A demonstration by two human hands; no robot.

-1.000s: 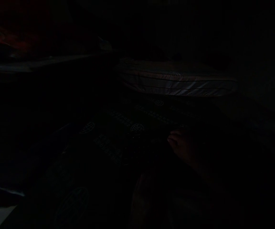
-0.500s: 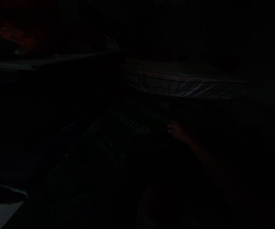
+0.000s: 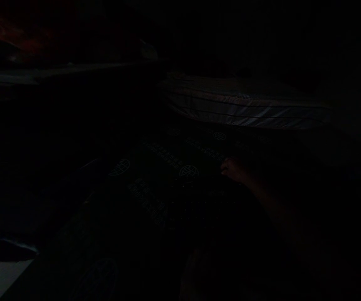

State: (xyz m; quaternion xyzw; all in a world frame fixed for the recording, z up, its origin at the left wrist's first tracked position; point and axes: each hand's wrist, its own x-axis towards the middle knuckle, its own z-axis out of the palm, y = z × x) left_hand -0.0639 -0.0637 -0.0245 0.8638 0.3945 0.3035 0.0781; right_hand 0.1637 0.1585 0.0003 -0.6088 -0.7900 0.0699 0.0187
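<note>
The picture is very dark. My right hand (image 3: pixel 229 167) reaches in from the lower right, its fingers curled at the far corner of a dark, speckled thing (image 3: pixel 196 205). The kind of that thing cannot be made out, and whatever the fingers pinch is hidden in shadow. Low in the middle is a dim, skin-toned shape (image 3: pixel 191 269), which seems to be my left hand at the near side of the dark thing; its fingers do not show. Beneath lies a dark green sheet (image 3: pixel 149 156) printed with pale globe emblems and lines of lettering.
A mattress with a shiny, striped cover (image 3: pixel 249 113) lies beyond the sheet. At the left, a raised ledge (image 3: pixel 58 71) carries a reddish bundle (image 3: pixel 17 37). A pale flat patch (image 3: pixel 1 276) shows in the bottom left corner.
The view has shifted slightly, so the mattress sits a little further right. My right hand stays at the same corner of the dark thing.
</note>
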